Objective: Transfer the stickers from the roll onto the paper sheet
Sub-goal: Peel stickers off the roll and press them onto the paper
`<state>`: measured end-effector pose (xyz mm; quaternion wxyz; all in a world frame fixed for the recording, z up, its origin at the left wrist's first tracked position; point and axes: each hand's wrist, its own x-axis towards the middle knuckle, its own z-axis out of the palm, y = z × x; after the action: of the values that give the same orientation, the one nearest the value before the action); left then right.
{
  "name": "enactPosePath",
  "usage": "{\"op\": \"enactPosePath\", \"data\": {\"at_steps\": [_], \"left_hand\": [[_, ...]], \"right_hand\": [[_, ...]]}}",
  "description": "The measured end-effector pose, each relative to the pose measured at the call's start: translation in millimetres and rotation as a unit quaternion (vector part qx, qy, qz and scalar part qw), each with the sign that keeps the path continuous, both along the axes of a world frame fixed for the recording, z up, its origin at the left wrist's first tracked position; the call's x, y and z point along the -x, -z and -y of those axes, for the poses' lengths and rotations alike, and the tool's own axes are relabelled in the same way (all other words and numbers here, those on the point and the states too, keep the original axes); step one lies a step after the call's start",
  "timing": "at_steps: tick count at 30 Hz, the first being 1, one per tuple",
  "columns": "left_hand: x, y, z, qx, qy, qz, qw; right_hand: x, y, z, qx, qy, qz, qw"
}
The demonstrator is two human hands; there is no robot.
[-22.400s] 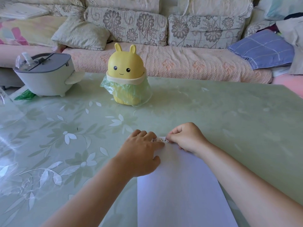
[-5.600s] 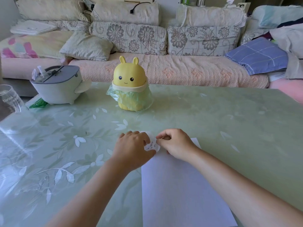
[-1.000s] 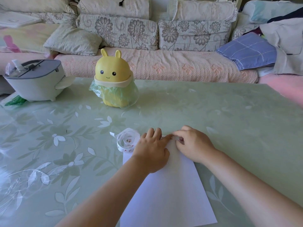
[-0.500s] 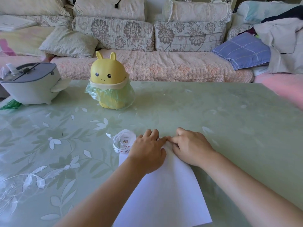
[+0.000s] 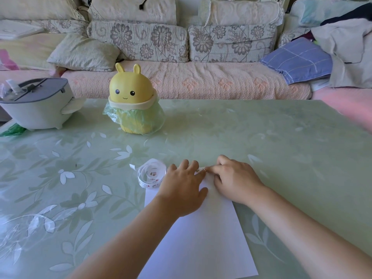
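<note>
A white paper sheet (image 5: 201, 238) lies on the table in front of me. The loosely coiled sticker roll (image 5: 151, 176) lies on the table just off the sheet's far left corner, with no hand on it. My left hand (image 5: 181, 188) rests flat on the sheet's far end, fingers straight. My right hand (image 5: 234, 178) sits beside it with curled fingers. Its thumb and forefinger pinch a small sticker (image 5: 202, 169) at the sheet's far edge, right against the left fingertips.
A yellow bunny-shaped bin (image 5: 131, 103) with a green bag stands at the back of the glass-topped table (image 5: 281, 148). A grey and white appliance (image 5: 38, 105) stands at the far left. A sofa with cushions (image 5: 181, 81) lies beyond the table.
Several seconds ago both hands held the roll; it now lies on the table by the sheet. Over the last second both hands stay at the sheet's far edge.
</note>
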<state>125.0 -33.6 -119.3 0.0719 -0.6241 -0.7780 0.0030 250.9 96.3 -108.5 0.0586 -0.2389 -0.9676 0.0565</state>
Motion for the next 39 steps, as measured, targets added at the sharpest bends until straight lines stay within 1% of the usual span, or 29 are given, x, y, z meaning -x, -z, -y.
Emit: {"op": "enactPosePath", "data": {"at_steps": [3,7,12,16,19,21,23,25,28,30,32,37,39], "left_hand": [[-1.7,2.7,-1.9,-0.023,0.017,0.058,0.998],[-1.9,7.0,-1.9,-0.04,0.011,0.064,0.997],[-1.7,9.9,-1.7,-0.034,0.009,0.061,0.998],[0.1,3.9,-0.4,-0.04,-0.003,0.097,0.994],[0.4,3.7,4.4,-0.039,0.01,0.111,0.993],[1.2,3.4,8.8,-0.038,0.02,0.137,0.99],[4.0,1.0,14.4,-0.067,0.025,0.172,0.982],[11.2,-4.0,20.5,-0.119,0.026,0.187,0.975],[27.5,-20.7,29.4,-0.201,0.003,0.198,0.959],[40.6,-32.5,37.4,-0.229,-0.02,0.216,0.949],[54.8,-37.3,48.2,-0.215,-0.043,0.22,0.95],[77.1,-30.3,70.0,-0.143,-0.075,0.215,0.963],[78.2,-27.7,74.0,-0.113,-0.09,0.181,0.973]], "right_hand": [[1.3,-0.5,0.8,-0.013,0.008,0.001,1.0],[0.9,0.8,0.7,-0.039,0.005,-0.005,0.999],[-5.8,-2.3,-1.2,-0.018,-0.008,0.013,1.0],[-7.3,-1.9,-0.9,-0.024,0.001,0.007,1.0],[-4.0,-1.5,-0.6,-0.043,0.021,0.007,0.999],[0.1,-4.3,0.4,-0.035,0.027,0.002,0.999],[6.3,-8.1,3.7,-0.004,0.03,-0.015,0.999],[15.4,-12.8,10.1,0.045,0.035,-0.041,0.998],[31.8,-19.0,22.2,0.155,0.045,-0.085,0.983],[43.4,-21.1,30.8,0.238,0.053,-0.105,0.964],[54.7,-20.3,38.8,0.276,0.057,-0.11,0.953],[71.9,-13.1,54.7,0.316,0.072,-0.109,0.94],[73.8,-10.6,60.5,0.329,0.077,-0.115,0.934]]}}
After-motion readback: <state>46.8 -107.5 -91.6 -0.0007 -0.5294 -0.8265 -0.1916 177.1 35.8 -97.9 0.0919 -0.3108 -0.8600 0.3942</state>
